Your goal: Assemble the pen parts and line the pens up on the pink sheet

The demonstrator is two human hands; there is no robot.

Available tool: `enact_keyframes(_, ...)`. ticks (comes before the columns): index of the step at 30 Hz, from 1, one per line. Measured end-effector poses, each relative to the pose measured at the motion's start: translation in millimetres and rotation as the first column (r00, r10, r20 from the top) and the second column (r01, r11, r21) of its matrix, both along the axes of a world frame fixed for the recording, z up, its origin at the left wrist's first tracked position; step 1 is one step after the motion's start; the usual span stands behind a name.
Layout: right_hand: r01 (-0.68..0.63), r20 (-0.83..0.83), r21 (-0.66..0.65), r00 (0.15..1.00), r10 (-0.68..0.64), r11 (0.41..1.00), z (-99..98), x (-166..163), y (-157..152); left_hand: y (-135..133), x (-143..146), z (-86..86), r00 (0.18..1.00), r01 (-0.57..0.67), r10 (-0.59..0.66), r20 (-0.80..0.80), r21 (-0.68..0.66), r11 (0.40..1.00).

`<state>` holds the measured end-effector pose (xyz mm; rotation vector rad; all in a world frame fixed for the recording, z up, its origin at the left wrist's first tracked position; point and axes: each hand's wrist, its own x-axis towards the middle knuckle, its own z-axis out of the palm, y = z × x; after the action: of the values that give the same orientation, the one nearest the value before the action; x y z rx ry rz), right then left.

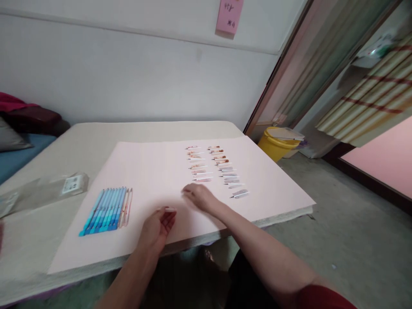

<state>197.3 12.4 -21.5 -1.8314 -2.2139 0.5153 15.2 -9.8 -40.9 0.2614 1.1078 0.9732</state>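
My right hand (198, 196) rests palm down on a pale pink sheet (154, 171), its fingers together and pointing left; whether they pinch anything is hidden. Just beyond it lie two columns of small pen parts (216, 168), pink and brown at the far end, grey nearer me. My left hand (159, 227) lies on its side near the sheet's front edge, fingers loosely curled, palm facing right, with nothing in it. To its left a row of several blue pens (104, 210) lies side by side, with two pale pink ones at the right end.
The sheet covers a beige table (96, 133) against a white wall. A clear plastic wrapper with a white label (72, 184) lies at the left. A yellow bucket (273, 143) stands on the floor at the right by a doorway. A pink note (229, 16) hangs on the wall.
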Motion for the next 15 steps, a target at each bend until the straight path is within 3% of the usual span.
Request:
enact_keyframes(3, 0.247, 0.236, 0.028, 0.94, -0.247, 0.969, 0.4, 37.3, 13.9, 2.1, -1.9, 5.6, 1.0, -0.017, 0.017, 0.007, 0.002, 1.0)
enact_keyframes(6, 0.292, 0.276, 0.012, 0.919, -0.283, 0.956, -8.0, 58.3, 19.4, 0.8, -1.7, 10.2, 1.0, -0.002, 0.002, 0.014, -0.003, 1.0)
enact_keyframes(10, 0.29, 0.291, -0.012, 0.916, -0.274, 0.957, -20.1, 63.2, 22.2, -1.1, -0.3, 10.3, 1.0, 0.021, -0.021, 0.008, -0.011, 1.0)
enact_keyframes(15, 0.348, 0.32, 0.011, 0.887, -0.333, 0.937, -20.4, 75.1, 28.5, -0.4, -0.6, 7.9, 1.0, 0.018, -0.018, 0.005, -0.007, 1.0)
